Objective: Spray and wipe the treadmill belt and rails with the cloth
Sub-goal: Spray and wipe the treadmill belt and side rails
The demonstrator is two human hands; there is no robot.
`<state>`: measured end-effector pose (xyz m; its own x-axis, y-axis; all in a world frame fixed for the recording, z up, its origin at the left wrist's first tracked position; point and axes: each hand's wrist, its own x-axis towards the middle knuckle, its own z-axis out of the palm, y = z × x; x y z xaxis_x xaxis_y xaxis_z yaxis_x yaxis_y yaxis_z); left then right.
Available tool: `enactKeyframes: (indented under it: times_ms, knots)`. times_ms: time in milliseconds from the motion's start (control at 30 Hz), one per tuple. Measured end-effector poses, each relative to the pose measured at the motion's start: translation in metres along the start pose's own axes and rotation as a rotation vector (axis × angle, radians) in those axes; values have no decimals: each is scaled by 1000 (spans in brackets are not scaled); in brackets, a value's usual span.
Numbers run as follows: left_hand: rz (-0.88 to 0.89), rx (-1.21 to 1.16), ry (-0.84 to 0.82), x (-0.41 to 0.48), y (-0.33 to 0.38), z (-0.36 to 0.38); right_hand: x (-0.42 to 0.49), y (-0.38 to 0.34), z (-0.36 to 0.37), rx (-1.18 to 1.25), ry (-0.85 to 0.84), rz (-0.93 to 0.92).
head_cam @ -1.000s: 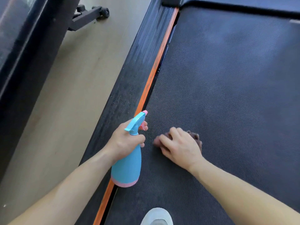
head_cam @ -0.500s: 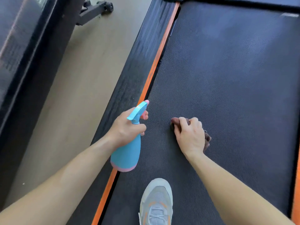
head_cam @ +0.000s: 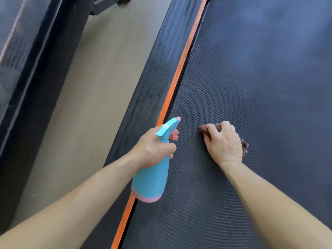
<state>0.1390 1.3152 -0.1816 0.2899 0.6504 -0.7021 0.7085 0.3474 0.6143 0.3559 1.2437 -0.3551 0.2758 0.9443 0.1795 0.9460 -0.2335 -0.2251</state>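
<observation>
Left hand (head_cam: 154, 148): wrapped tight round blue spray bottle (head_cam: 150, 178), pink nozzle over the orange-striped left rail (head_cam: 158, 87).
Right hand (head_cam: 223, 143): fingers curled, pressing bunched brown cloth (head_cam: 244, 147) onto textured black belt (head_cam: 251, 83).

Two bare arms, reaching forward and down from the bottom corners. Left hand (head_cam: 154, 146) curled tight round the neck of the spray bottle (head_cam: 152, 175), thumb wrapped across the front, one finger at the trigger. Right hand (head_cam: 222, 142) palm down, knuckles up, fingers bent and pressing on the cloth (head_cam: 244, 146). Right wrist bent a little, forearm straight behind it. Hands near each other, not touching.
</observation>
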Motion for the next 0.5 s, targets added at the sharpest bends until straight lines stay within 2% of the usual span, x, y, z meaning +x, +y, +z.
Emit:
enactKeyframes:
  times_ms: [233, 367, 500]
  knots:
    - [20, 86, -41, -16, -48, 1, -9, -7, -11, 40, 14, 47]
    - [-23, 70, -36, -37, -71, 8, -73, -13, -25, 73, -68, -115]
    - [-54, 38, -23, -46, -91, 19, -99, -12, -22, 46, -76, -150]
